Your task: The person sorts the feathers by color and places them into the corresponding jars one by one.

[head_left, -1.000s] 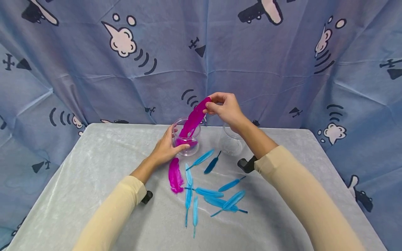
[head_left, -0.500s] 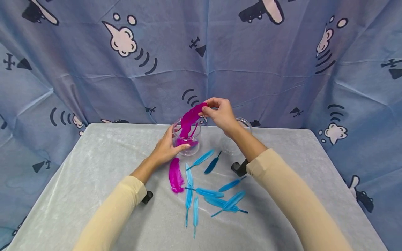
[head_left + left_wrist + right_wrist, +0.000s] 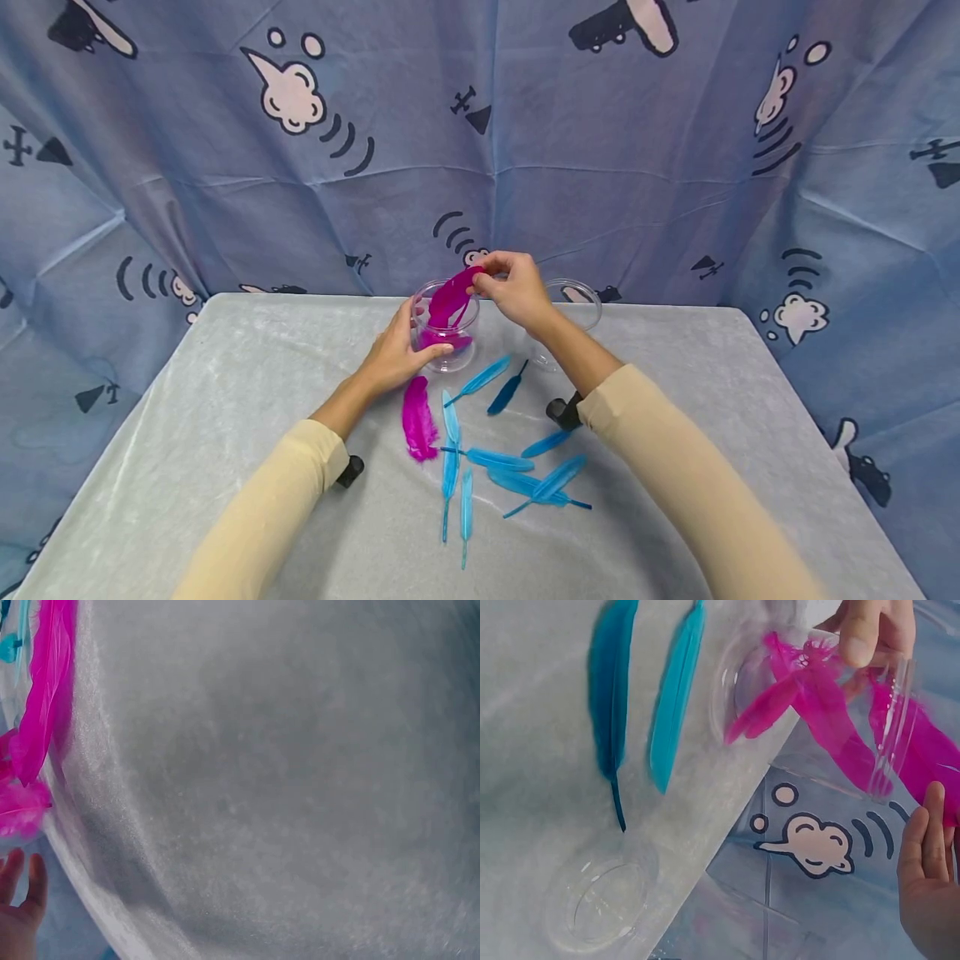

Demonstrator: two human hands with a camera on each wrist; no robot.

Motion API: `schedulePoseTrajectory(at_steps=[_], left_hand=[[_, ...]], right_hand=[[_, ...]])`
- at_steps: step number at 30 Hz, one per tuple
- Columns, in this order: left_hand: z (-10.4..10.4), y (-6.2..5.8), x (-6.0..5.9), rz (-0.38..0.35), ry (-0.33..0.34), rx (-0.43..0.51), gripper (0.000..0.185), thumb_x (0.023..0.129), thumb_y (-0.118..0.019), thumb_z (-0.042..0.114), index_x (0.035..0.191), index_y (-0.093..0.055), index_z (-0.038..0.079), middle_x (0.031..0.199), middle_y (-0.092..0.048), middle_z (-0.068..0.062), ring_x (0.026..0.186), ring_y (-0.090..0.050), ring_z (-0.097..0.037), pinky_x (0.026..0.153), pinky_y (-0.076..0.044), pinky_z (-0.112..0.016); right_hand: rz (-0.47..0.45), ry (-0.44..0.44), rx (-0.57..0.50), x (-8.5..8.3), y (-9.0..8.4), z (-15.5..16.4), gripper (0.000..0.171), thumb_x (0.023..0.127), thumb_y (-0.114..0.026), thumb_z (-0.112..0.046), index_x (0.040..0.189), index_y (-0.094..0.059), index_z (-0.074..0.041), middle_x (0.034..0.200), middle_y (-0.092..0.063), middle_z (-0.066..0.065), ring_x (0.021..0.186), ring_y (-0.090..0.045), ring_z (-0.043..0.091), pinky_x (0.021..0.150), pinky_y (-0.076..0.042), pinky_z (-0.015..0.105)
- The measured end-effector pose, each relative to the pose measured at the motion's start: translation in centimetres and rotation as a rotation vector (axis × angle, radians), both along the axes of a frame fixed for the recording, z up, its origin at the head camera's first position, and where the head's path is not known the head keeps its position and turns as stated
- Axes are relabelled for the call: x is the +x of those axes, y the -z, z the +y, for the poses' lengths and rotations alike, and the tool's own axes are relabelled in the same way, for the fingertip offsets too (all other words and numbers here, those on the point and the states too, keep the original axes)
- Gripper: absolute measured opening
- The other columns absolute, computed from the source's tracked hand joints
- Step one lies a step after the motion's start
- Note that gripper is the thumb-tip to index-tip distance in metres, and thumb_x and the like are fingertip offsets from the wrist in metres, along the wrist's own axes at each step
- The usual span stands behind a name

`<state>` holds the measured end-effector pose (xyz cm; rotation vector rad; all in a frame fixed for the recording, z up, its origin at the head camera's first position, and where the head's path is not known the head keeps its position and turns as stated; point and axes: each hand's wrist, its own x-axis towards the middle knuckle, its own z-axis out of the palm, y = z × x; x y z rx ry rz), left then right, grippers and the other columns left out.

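While the jar (image 3: pixel 446 332) is steadied by the left hand (image 3: pixel 396 357), the light, limp magenta feather (image 3: pixel 452 298), half inside it, is pinched at its top by the right hand (image 3: pixel 516 287) and is judged best held there.

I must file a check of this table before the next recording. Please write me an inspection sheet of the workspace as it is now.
Surface: grey velvety table cloth, no spill seen.
Job's things: magenta feather going into clear plastic jar; another magenta feather lies on the cloth.
Clutter: loose blue feathers; second clear jar, nothing seen inside.
Grippers: left hand grips the jar; right hand pinches the feather.
Cables: nothing seen.
Surroundings: blue cartoon-print curtain.
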<state>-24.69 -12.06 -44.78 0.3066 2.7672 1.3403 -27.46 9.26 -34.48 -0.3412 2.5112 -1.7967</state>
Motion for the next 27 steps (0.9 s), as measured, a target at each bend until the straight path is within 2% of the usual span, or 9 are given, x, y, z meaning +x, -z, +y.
schedulePoseTrajectory(at_steps=[12,20,27], left_hand=[[0.10,-0.13,0.08,-0.013,-0.006,-0.010,0.102,0.085,-0.073,0.052,0.158,-0.012,0.018,0.156,-0.033,-0.011,0.138,-0.041,-0.035,0.109,-0.038,-0.055],[0.03,-0.20,0.10,-0.011,-0.001,-0.001,0.101,0.085,-0.074,0.052,0.158,-0.012,0.019,0.155,-0.034,-0.010,0.138,-0.042,-0.034,0.109,-0.037,-0.055],[-0.02,-0.18,0.10,-0.008,0.003,0.007,0.101,0.086,-0.073,0.052,0.158,-0.012,0.018,0.155,-0.035,-0.011,0.138,-0.042,-0.034,0.110,-0.037,-0.055]], right_hand=[[0.055,-0.079,0.104,0.39,0.64,-0.83,0.011,0.096,-0.063,-0.003,0.105,-0.069,0.001,0.100,-0.068,0.014,0.090,-0.071,0.027,0.087,-0.056,0.035],[0.077,-0.118,0.175,0.43,0.61,-0.96,0.017,0.094,-0.065,-0.003,0.109,-0.071,0.002,0.102,-0.068,0.013,0.091,-0.067,0.028,0.083,-0.057,0.033],[0.087,-0.128,0.159,0.31,0.79,-0.45,0.022,0.094,-0.066,-0.005,0.114,-0.070,0.002,0.108,-0.068,0.014,0.092,-0.066,0.026,0.082,-0.058,0.033]])
